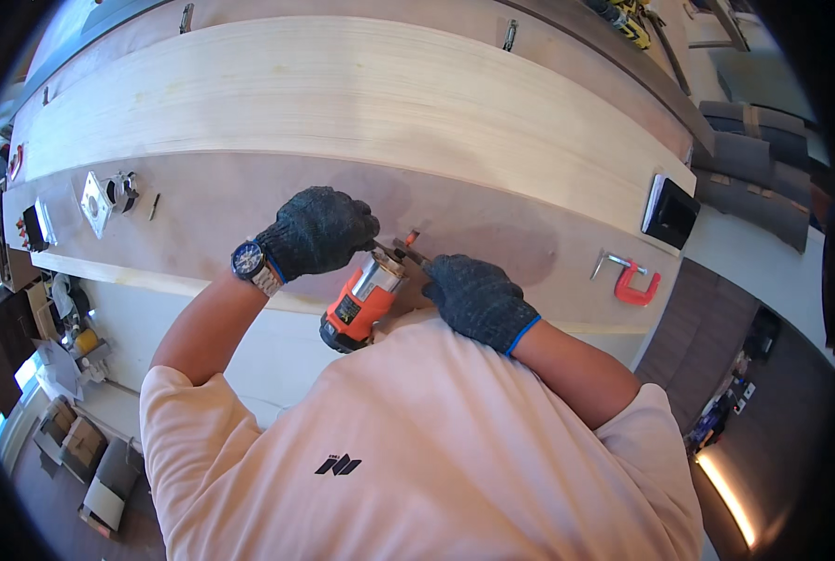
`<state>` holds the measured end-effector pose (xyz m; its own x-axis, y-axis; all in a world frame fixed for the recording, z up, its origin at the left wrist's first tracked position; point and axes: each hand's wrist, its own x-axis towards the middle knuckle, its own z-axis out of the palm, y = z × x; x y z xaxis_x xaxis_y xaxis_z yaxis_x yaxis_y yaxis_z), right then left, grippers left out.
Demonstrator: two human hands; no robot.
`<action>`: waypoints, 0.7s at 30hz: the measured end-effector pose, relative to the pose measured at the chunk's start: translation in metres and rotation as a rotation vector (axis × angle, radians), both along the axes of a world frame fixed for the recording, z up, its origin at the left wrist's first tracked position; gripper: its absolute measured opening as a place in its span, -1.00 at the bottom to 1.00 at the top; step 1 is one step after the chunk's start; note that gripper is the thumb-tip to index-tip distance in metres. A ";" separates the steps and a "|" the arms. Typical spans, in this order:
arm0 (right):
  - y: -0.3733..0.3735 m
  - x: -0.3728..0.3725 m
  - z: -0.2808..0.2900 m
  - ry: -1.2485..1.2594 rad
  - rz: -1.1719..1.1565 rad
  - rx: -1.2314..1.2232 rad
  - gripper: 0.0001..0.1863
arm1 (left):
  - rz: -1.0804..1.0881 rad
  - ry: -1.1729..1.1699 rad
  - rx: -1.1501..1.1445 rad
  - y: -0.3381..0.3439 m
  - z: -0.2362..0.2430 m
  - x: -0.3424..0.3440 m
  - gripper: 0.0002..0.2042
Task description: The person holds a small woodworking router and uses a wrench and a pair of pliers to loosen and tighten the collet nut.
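Note:
An orange and silver trim router motor (366, 301) lies tilted at the near edge of the workbench, close to my body, its collet end pointing away from me. My left hand (315, 232), in a dark knit glove, is closed around what looks like a wrench (386, 249) at the collet. From the other side, my gloved right hand (478, 297) grips a second flat wrench (410, 251), whose head also meets the collet. A small orange-red piece (413, 237) shows at the collet's tip. My fingers hide most of both wrench handles.
A long pale board (343, 103) spans the bench's far side. The router base (98, 204) and a small dark rod-like bit (154, 206) lie at left. To the right are a red C-clamp (637, 285) and a black flat case (670, 213). A yellow power tool (628, 26) sits far right.

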<state>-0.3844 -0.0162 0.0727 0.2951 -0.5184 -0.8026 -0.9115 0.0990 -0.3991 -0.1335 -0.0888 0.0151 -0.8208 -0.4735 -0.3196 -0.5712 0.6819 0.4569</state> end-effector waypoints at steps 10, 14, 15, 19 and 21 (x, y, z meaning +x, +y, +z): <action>0.008 0.008 -0.007 0.039 0.034 -0.105 -0.70 | -0.037 0.098 -0.107 0.001 0.003 0.000 -0.83; 0.010 0.010 -0.007 0.078 0.035 -0.131 -0.68 | 0.001 0.227 -0.150 0.003 0.002 -0.002 -0.91; 0.011 0.011 -0.007 0.080 0.045 -0.129 -0.68 | 0.024 0.216 -0.154 0.006 0.000 -0.004 -0.92; 0.012 0.012 -0.008 0.086 0.033 -0.123 -0.67 | 0.037 0.236 -0.174 0.007 0.000 -0.003 -0.92; 0.010 0.012 -0.009 0.094 0.033 -0.111 -0.68 | 0.020 0.182 -0.138 0.006 0.000 -0.004 -0.92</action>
